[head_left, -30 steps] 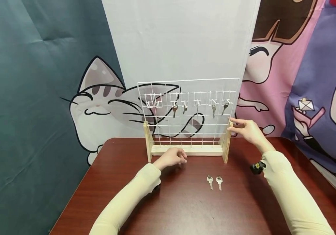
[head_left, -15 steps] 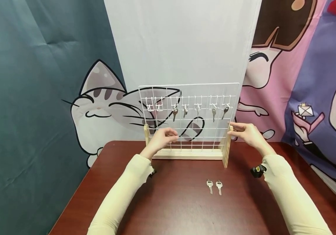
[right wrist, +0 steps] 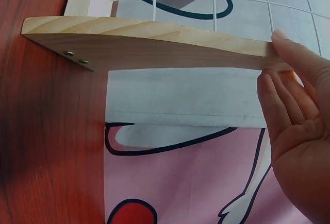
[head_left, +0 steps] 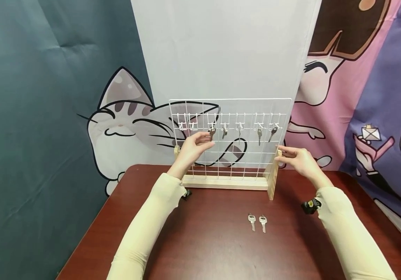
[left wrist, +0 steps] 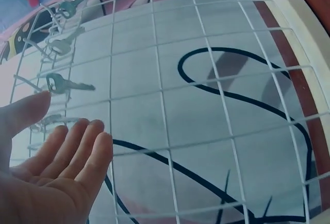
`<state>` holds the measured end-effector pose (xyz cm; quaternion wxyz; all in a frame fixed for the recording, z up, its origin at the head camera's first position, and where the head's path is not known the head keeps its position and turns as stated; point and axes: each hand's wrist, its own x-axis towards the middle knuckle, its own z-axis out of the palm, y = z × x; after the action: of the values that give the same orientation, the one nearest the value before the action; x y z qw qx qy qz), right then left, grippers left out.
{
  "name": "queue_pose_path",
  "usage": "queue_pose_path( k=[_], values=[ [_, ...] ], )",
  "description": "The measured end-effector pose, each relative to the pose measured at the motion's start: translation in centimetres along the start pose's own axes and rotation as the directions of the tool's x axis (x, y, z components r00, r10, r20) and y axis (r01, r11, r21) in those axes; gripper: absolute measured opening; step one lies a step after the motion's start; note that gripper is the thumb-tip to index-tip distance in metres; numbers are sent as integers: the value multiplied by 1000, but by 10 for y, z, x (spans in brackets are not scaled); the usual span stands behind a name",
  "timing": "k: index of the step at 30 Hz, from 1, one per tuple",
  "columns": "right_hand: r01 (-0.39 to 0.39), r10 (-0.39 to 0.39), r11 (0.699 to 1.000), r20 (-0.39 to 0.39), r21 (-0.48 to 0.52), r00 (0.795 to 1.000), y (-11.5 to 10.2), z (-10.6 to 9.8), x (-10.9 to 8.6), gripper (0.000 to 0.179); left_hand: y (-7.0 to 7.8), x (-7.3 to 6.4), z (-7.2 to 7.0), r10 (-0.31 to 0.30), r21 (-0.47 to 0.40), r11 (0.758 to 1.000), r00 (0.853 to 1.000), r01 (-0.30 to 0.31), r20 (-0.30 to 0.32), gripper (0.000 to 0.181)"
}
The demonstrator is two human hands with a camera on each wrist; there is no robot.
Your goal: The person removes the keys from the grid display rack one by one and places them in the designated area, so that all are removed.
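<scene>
A white wire grid rack stands in a wooden base (head_left: 225, 182), with several keys hanging from its hooks. My left hand (head_left: 192, 151) is raised before the grid, its fingertips right beside the leftmost hanging key (head_left: 212, 133). In the left wrist view, thumb and fingers are spread apart, and that key (left wrist: 54, 119) is partly hidden by the fingers. Another key (left wrist: 67, 84) hangs just beyond the thumb. My right hand (head_left: 300, 161) pinches the top of the right wooden side post (right wrist: 154, 49) between thumb and fingers.
Two silver keys, a left one (head_left: 252, 222) and a right one (head_left: 263, 224), lie on the dark red table (head_left: 218, 241) in front of the rack. Two bare hooks (head_left: 187, 126) sit at the grid's left. A printed cloth (head_left: 228, 46) hangs close behind.
My left hand has risen from low in front of the base to the leftmost hanging key. The right hand keeps its grip on the post. The head view has shifted slightly.
</scene>
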<state>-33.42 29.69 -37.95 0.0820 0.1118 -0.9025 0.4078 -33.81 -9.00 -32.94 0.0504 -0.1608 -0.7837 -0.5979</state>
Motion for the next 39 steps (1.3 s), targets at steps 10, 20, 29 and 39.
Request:
queue_pose_path(
  k=[10,20,29,39],
  values=[
    [-8,8,1000,-9,15,1000,5,5,0,60,12,12,9,50,-32,998,993,-54,-111,26],
    [21,-21,999,-5,37,1000,5,5,4,58,10,8,3,34,-159,986,989,-57,-144,22],
    [9,-8,998,-6,66,1000,7,4,4,58,8,8,1,34,-145,988,984,-60,-175,21],
    [45,-45,999,-39,7,998,11,1,5,56,9,8,2,41,-177,982,990,-65,-138,23]
  ],
)
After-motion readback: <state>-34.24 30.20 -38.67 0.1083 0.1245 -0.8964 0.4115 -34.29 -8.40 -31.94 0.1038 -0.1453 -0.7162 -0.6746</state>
